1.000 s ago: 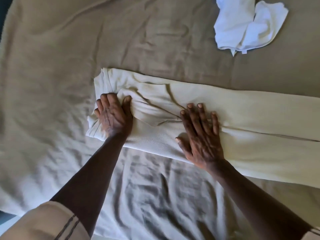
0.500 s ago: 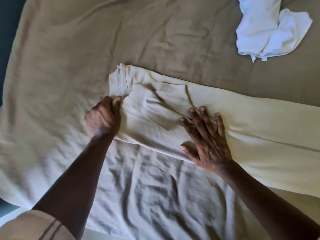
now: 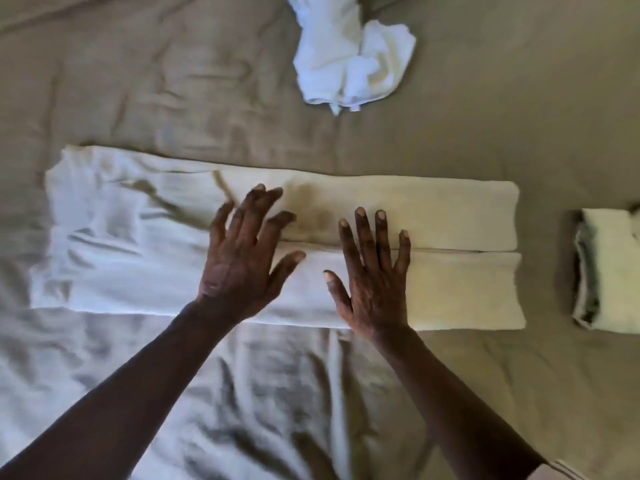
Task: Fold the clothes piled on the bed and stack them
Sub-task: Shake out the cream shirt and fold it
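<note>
A long cream garment [image 3: 433,216] lies folded into a narrow strip across the bed, its two halves meeting along a middle seam. My left hand [image 3: 247,251] rests flat on it near the centre, fingers spread and slightly blurred. My right hand [image 3: 372,268] lies flat just to the right of it, palm down, fingers spread over the seam. Neither hand holds cloth. A crumpled white garment [image 3: 346,57] lies unfolded farther up the bed. A folded stack [image 3: 609,271] sits at the right edge, partly cut off.
The bed is covered with a wrinkled beige sheet [image 3: 173,81], brighter and more creased near me at the bottom left. Bare sheet lies between the strip and the folded stack.
My left hand has left the garment's left end and moved right to the middle, flat beside my right hand. The view has shifted right, bringing the folded stack into sight.
</note>
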Available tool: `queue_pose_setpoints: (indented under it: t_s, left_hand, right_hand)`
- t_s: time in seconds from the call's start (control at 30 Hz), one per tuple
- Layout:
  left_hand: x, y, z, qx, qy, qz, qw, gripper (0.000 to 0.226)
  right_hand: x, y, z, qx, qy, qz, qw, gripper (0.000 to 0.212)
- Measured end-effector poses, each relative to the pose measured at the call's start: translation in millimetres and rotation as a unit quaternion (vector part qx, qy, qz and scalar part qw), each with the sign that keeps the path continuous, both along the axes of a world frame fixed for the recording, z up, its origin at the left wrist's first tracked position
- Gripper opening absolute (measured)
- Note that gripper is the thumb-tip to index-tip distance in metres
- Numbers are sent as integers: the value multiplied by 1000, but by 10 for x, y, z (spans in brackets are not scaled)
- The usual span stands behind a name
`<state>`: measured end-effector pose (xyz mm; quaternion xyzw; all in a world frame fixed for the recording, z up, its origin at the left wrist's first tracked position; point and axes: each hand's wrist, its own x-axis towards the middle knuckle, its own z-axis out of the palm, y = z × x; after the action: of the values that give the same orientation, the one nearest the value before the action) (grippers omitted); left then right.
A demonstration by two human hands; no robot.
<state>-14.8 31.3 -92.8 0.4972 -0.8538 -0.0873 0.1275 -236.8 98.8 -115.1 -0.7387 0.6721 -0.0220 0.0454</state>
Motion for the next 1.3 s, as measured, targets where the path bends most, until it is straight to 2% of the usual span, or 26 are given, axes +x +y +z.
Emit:
queue_pose_setpoints:
  t_s: [0.1,0.17,0.3,0.37,0.47,0.53,0.67,0.73,0.87,0.93,1.03,1.17,1.23,1.3]
  left_hand:
    - [-636,132,-38,21,17,-48,998,52]
    - [-961,181,-116,43,1,-46,998,53]
    - [-1368,216,-316,49,-42,-25,998,60]
    - [-1402,229,-393,32,-42,-17,998,59]
    - [-1417,254,-432,13,-42,-11,999,59]
    - [-1433,260,-430,9,-42,-12,999,60]
    - [-1440,252,-373,1,-51,-11,999,58]
    - [-1412,265,-313,-13,-46,16,999,54]
    - [-1336,321,-142,-36,19,130,991,44]
    - [-1276,366,-71,-41,56,181,981,36]
    - [-1242,438,-5,16,135,252,958,30]
    - [-1140,480,17,93,221,282,929,31]
    - [-1084,492,4,148,216,297,918,28]
    - [-1098,504,-7,178,189,312,914,28]
  right_hand:
    - [-657,202,-102,9,24,-103,994,73]
    - [-1156,329,-172,12,28,-192,981,75]
    - [-1791,442,-152,-17,6,-379,925,86]
    - [-1900,395,-105,-24,-7,-419,907,91]
    - [-1932,241,-4,-10,-37,-421,906,82]
    - [-1905,140,44,15,-113,-435,893,70]
    - [-1924,-42,220,43,-351,-473,807,31]
    - [-1837,-104,388,14,-397,-460,794,17]
    - [-1174,-147,777,-72,-370,-408,831,25]
    - [-727,-148,817,-75,-363,-366,853,32]
    - [-172,-143,701,-33,-352,-337,873,35]
    - [170,-199,530,26,-414,-326,849,36]
    - [196,-203,490,39,-493,-316,810,35]
    - [76,-170,447,-9,-530,-320,786,30]
